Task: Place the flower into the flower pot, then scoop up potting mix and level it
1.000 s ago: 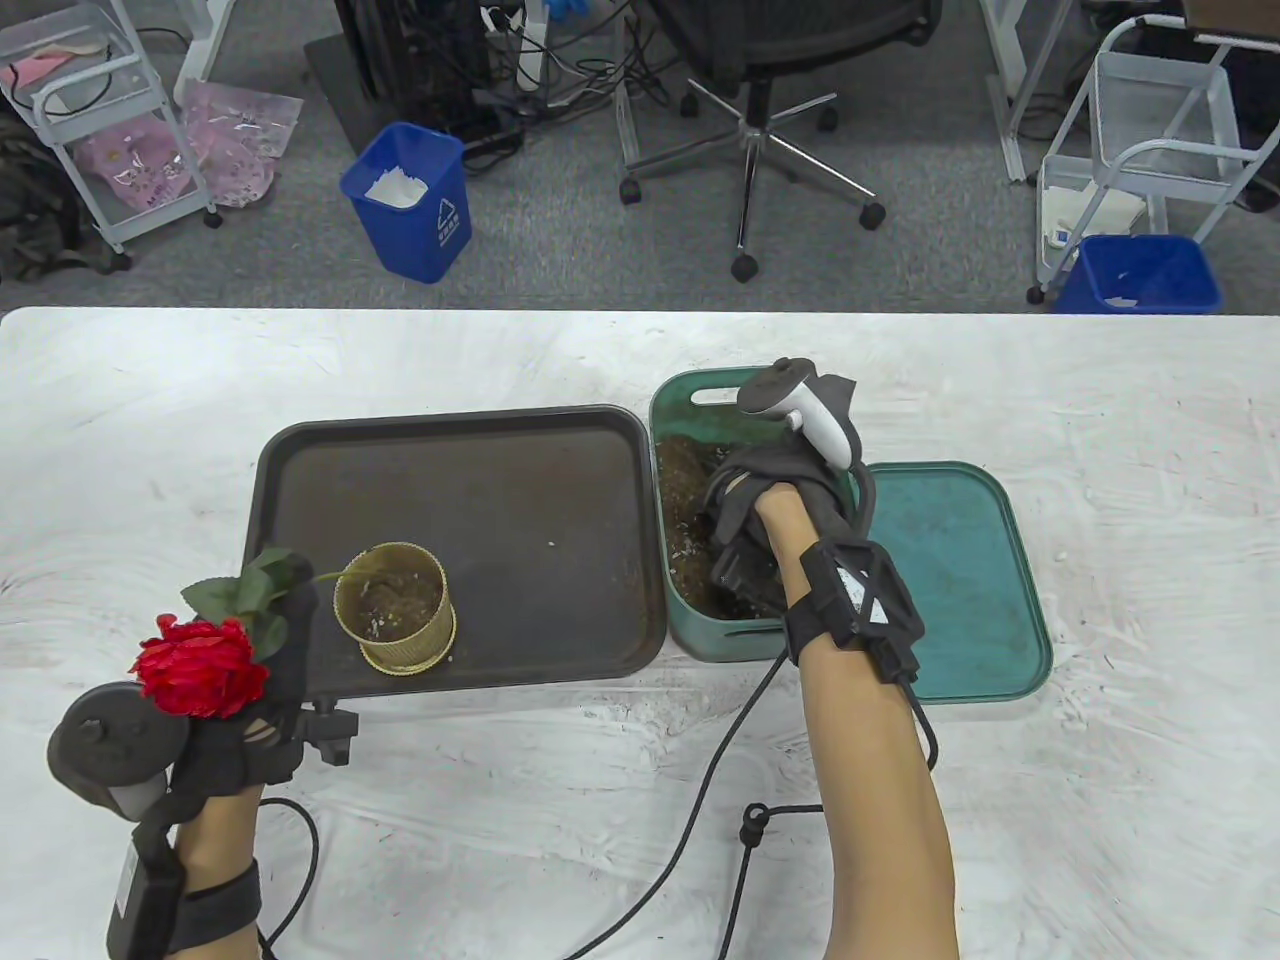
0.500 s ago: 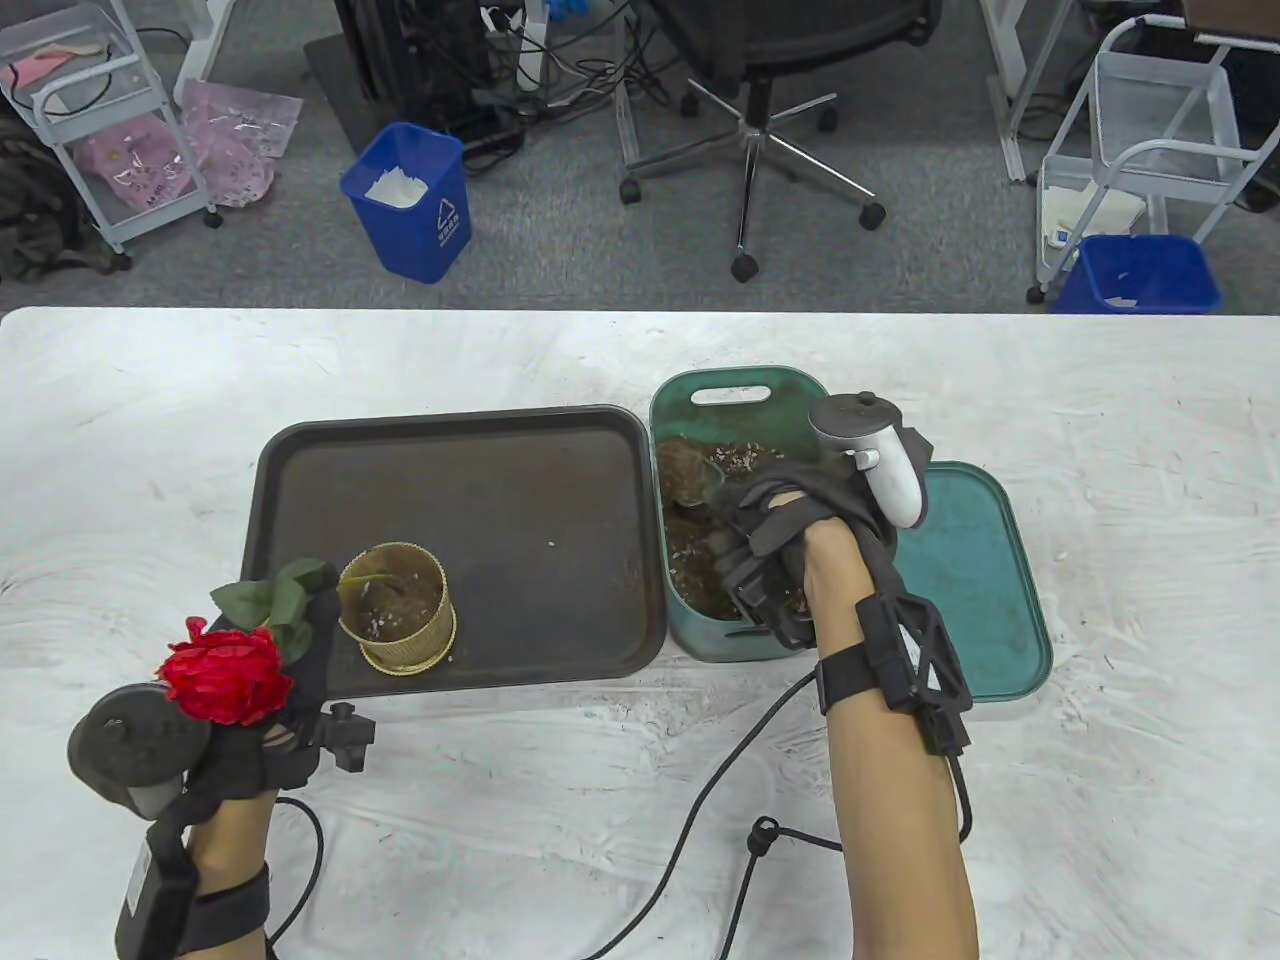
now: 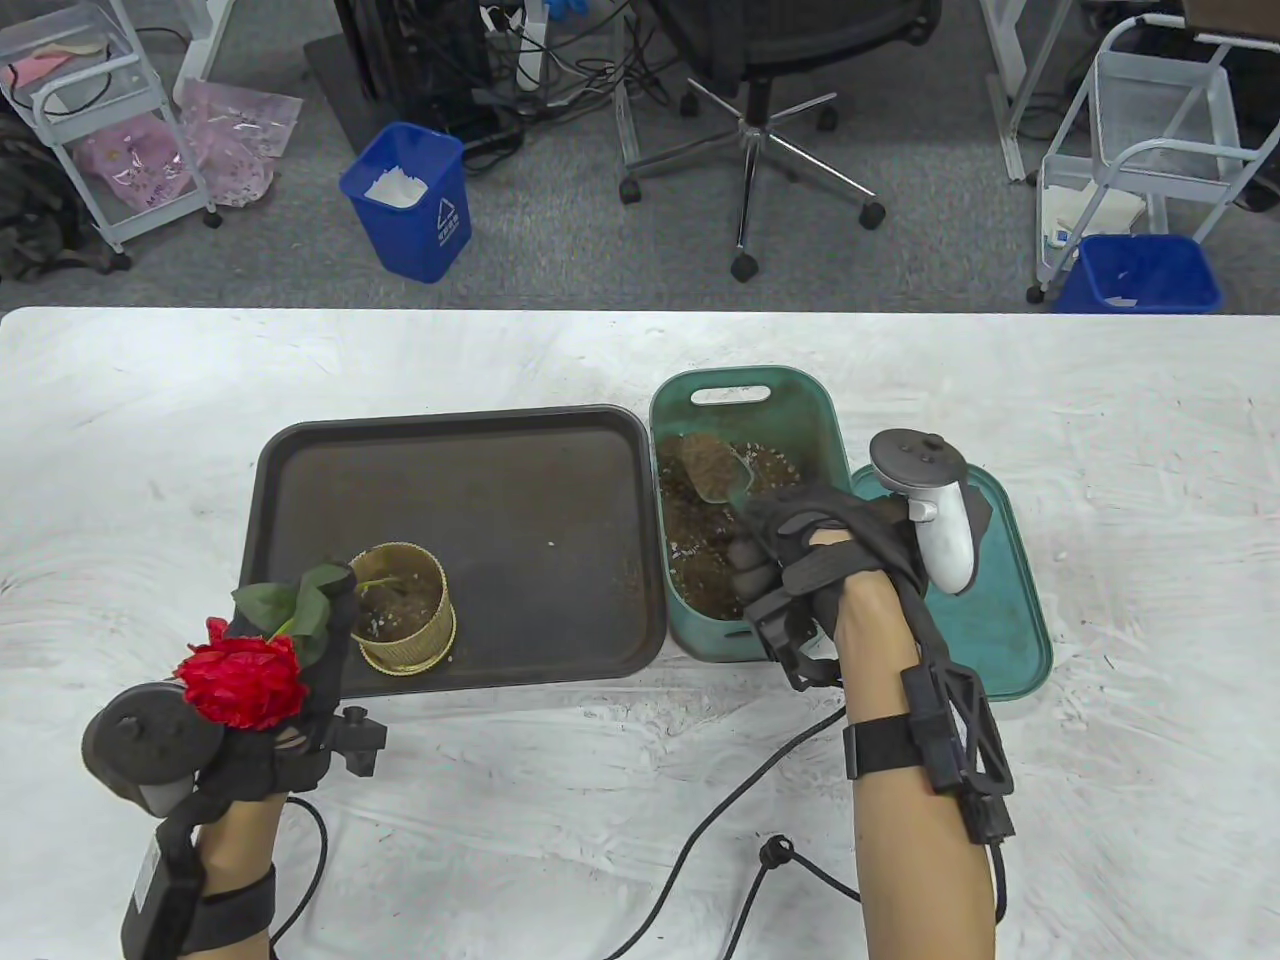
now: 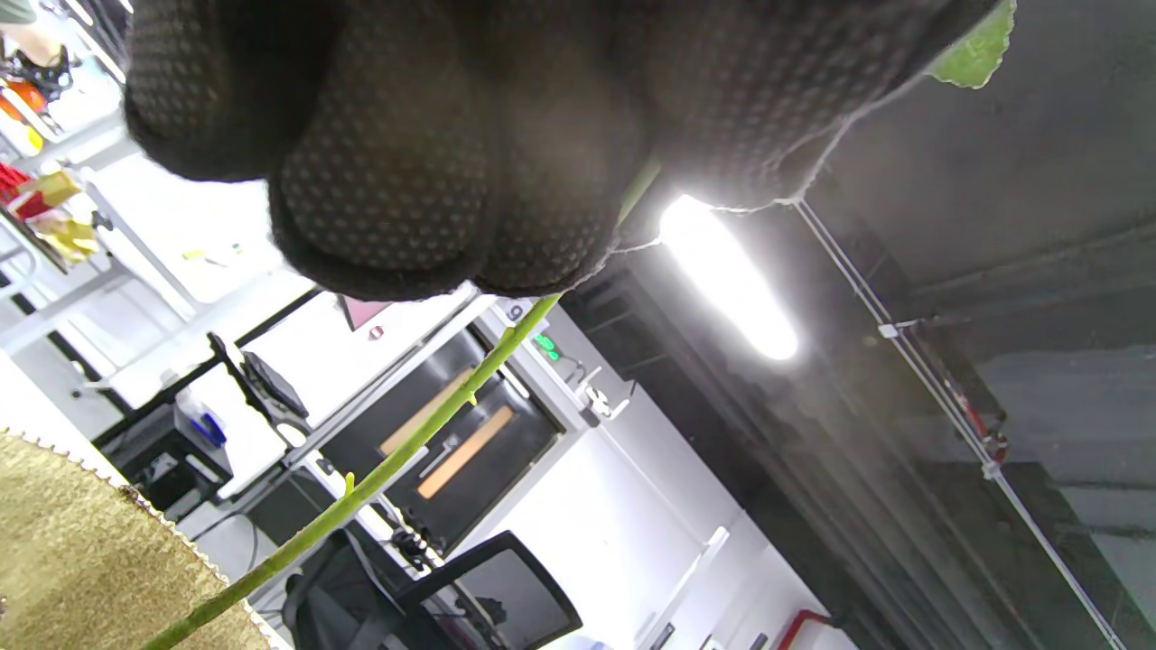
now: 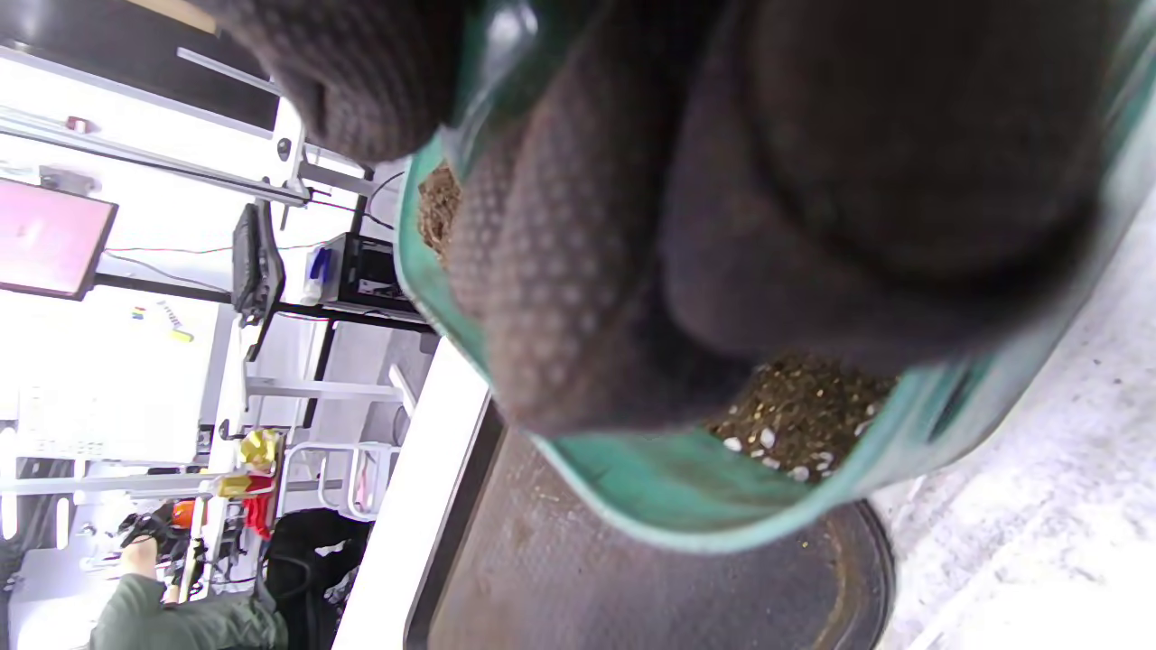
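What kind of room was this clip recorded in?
Likely an office or lab workspace: a white table on grey carpet, an office chair, blue waste bins and wire trolleys behind it.

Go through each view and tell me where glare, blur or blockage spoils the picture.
Table view: evenly lit and sharp, edges slightly bowed by the lens. Left wrist view: a ceiling light blows out the centre; the left hand fills the top, dark. Right wrist view: the right hand looms soft and blurred, hiding most of the green bin; the left background is overexposed.
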A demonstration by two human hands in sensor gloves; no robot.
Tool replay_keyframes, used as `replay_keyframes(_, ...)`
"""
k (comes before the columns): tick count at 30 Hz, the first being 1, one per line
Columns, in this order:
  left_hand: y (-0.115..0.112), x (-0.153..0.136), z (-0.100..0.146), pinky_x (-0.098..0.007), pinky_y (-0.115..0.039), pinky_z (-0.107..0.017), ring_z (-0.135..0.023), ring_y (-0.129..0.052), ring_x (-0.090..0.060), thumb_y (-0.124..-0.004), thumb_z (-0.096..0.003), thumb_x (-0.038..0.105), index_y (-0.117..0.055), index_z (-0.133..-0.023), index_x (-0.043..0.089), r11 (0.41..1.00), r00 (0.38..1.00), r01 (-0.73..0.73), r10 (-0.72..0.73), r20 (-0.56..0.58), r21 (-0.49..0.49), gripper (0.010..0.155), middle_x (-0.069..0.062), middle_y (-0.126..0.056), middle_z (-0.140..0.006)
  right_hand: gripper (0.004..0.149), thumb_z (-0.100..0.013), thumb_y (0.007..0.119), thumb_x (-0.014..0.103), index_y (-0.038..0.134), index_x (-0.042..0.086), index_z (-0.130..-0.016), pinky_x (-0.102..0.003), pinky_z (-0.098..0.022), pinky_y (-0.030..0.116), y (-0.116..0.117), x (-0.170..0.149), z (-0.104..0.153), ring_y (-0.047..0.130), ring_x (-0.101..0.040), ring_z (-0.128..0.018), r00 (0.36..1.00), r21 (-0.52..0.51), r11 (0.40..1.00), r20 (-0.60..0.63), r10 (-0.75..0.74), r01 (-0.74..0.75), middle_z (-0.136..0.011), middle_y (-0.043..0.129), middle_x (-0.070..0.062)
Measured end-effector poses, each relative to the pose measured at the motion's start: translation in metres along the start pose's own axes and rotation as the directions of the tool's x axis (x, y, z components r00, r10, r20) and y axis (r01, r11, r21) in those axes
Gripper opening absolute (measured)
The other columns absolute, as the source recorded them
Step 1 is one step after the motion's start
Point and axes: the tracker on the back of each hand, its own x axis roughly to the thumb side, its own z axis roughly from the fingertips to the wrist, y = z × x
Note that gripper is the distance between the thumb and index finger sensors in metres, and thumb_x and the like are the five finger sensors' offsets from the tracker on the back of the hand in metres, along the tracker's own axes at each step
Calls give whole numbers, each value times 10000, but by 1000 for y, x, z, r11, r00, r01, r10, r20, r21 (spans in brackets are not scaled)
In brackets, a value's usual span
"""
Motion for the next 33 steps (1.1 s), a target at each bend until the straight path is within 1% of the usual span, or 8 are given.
replay_keyframes(3,-1,1,0,-440,-869,-445,-450,-1056,-284,-840,-411,441,-904,-798,247,1000,1000,6,-6,7,-4,437,-6,-998,-678,555,-418,727,333,722,-29,-838,-364,-76,975,11,7,8,1097,-252,-216,999,37,999,40,13,-14,-517,1008,-129)
replay_keyframes(7,-1,2,0,-440,-869,-444,-452,-1055,-283,-840,-411,441,-902,-799,249,1000,1000,9,-9,11,-6,437,-6,-997,-679,555,-419,727,333,721,-29,-839,-365,-78,976,41,15,14,1097,-254,-218,995,124,991,92,40,-51,-518,1008,-130)
replay_keyframes(17,1,1,0,-442,-869,-444,-450,-1056,-284,-840,-412,440,-904,-798,246,1000,1000,17,-17,7,5,436,-6,-997,-679,554,-421,729,335,719,-28,-839,-369,-83,978,145,23,6,1100,-261,-224,975,303,933,159,153,-196,-524,1008,-136)
replay_keyframes(20,4,-1,-1,-441,-869,-444,-451,-1055,-283,-839,-412,441,-903,-797,245,1000,1000,15,-15,-3,16,437,-4,-997,-679,554,-421,730,336,720,-29,-837,-369,-82,979,171,24,3,1101,-261,-223,964,315,915,169,205,-250,-522,1009,-135)
replay_keyframes(24,8,-4,-1,-440,-869,-445,-451,-1055,-284,-839,-412,440,-903,-798,245,999,1000,12,-11,-18,31,437,-5,-998,-677,555,-422,740,338,720,-32,-835,-372,-79,980,199,28,3,1102,-264,-220,933,269,898,197,303,-348,-520,1010,-137)
replay_keyframes(26,9,-6,-1,-441,-869,-445,-450,-1055,-284,-839,-412,439,-904,-796,244,999,1000,11,-10,-24,36,436,-5,-997,-679,557,-424,753,343,720,-32,-834,-373,-78,981,211,32,7,1103,-265,-218,892,192,880,227,390,-434,-518,1011,-139)
replay_keyframes(29,11,-8,-1,-441,-868,-445,-451,-1055,-285,-839,-413,439,-903,-798,244,999,999,9,-8,-31,43,436,-5,-996,-680,558,-420,771,349,728,-30,-827,-370,-67,983,227,40,16,1106,-259,-208,783,9,815,281,555,-580,-508,1017,-133)
replay_keyframes(33,12,-8,-1,-440,-869,-444,-452,-1055,-284,-838,-413,440,-903,-797,246,999,999,8,-6,-36,47,435,-4,-997,-679,554,-414,787,358,745,-17,-819,-368,-61,983,244,47,26,1108,-256,-193,652,-144,721,335,680,-678,-495,1025,-125)
